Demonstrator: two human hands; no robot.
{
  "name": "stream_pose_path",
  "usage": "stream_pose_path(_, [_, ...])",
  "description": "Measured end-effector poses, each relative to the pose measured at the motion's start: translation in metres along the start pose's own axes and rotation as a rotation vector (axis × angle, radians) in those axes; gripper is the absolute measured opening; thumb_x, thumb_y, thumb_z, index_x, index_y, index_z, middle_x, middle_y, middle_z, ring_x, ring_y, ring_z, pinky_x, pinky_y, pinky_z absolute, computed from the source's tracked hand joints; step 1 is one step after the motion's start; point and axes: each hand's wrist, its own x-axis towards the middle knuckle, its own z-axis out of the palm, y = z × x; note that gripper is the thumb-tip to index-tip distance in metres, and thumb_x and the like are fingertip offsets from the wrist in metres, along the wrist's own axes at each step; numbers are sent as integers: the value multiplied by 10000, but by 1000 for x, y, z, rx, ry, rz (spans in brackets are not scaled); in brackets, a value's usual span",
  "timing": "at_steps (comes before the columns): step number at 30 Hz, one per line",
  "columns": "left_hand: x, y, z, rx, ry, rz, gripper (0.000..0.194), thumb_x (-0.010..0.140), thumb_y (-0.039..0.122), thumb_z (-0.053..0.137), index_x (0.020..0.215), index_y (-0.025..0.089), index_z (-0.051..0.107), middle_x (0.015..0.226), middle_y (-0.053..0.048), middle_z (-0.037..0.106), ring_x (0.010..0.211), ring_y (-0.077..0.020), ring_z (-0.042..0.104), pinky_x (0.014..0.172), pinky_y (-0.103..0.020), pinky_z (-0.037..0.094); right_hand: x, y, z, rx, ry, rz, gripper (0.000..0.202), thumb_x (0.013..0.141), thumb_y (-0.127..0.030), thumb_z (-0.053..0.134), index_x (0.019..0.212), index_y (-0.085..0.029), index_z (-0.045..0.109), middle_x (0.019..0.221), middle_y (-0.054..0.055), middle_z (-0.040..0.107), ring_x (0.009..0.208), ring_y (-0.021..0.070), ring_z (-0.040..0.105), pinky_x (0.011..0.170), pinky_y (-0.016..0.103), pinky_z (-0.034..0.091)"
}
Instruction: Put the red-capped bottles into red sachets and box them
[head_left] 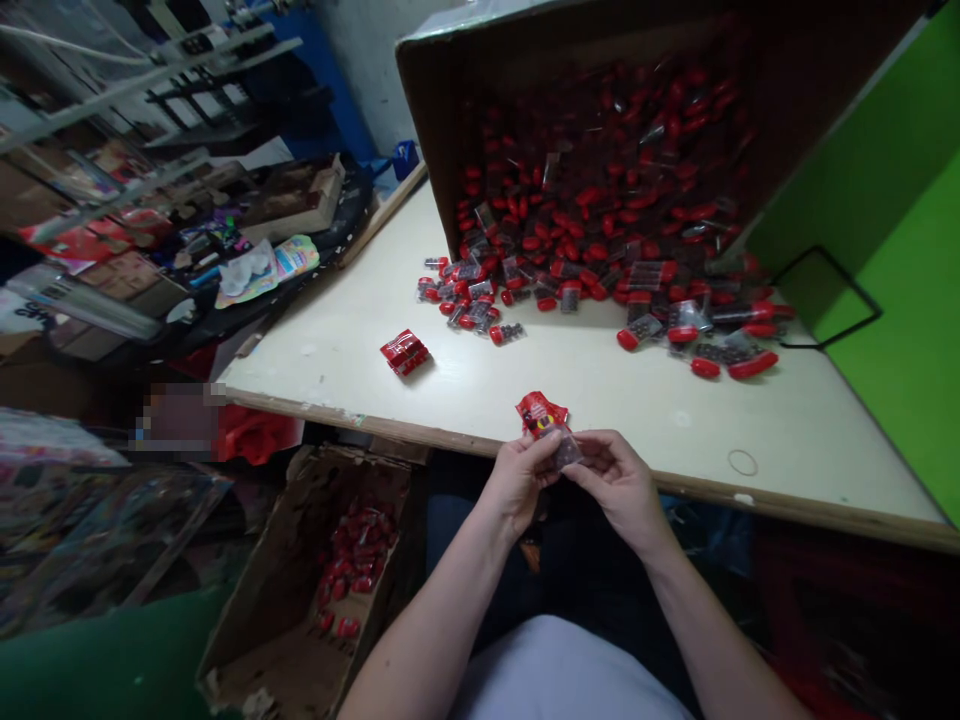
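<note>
Close to the table's front edge, my left hand and my right hand meet around one small clear pack that has dark bits inside. My left thumb and fingers pinch it from the left, and my right fingertips grip its right edge. Just beyond the fingertips is a red printed packet; whether it is joined to the clear pack or lies behind it I cannot tell. Farther left on the table rests a small stack of red packets.
A large open carton at the back spills many red-capped clear packs onto the table. Below left stands a cardboard box with finished-looking red packs. A rubber band lies at right, near a green panel.
</note>
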Motion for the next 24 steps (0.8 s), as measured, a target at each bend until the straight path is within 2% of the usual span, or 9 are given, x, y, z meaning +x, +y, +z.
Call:
stream_pose_path(4, [-4, -5, 1, 37, -40, -23, 295, 603, 370, 769, 767, 132, 711, 773, -74, 684, 703, -136, 576, 713, -267, 392, 7, -2, -1, -25, 27, -9, 445, 640, -259, 785, 1012, -263, 540, 717, -44, 616, 666, 145, 604, 654, 280, 510])
stream_pose_path(7, [-6, -8, 0, 31, -62, -15, 270, 627, 366, 755, 758, 134, 714, 792, -76, 686, 719, -137, 571, 731, -278, 393, 10, -1, -2, -54, 34, -18, 468, 624, -286, 793, 1020, -265, 545, 671, -53, 584, 627, 143, 578, 622, 272, 490])
stream_pose_path(14, [-12, -8, 1, 14, -101, -2, 291, 648, 368, 745, 819, 134, 723, 934, -112, 687, 868, -188, 593, 797, -311, 399, 15, 6, -2, -51, 50, -5, 499, 591, -325, 810, 1014, -261, 553, 658, -52, 582, 597, 144, 570, 604, 273, 479])
stream_pose_path(19, [-14, -6, 3, -35, -105, -8, 217, 663, 309, 736, 789, 134, 723, 933, -105, 692, 903, -189, 586, 817, -310, 401, 19, 10, -4, -20, 10, -2, 493, 621, -312, 794, 1042, -262, 542, 649, -56, 577, 586, 139, 569, 588, 260, 475])
stream_pose_path(24, [-13, -6, 3, -42, -106, 1, 240, 663, 321, 735, 815, 136, 723, 952, -111, 697, 936, -199, 594, 828, -308, 406, 17, 9, 4, -77, -16, -17, 491, 642, -347, 775, 1066, -262, 544, 672, -44, 604, 603, 149, 593, 612, 277, 495])
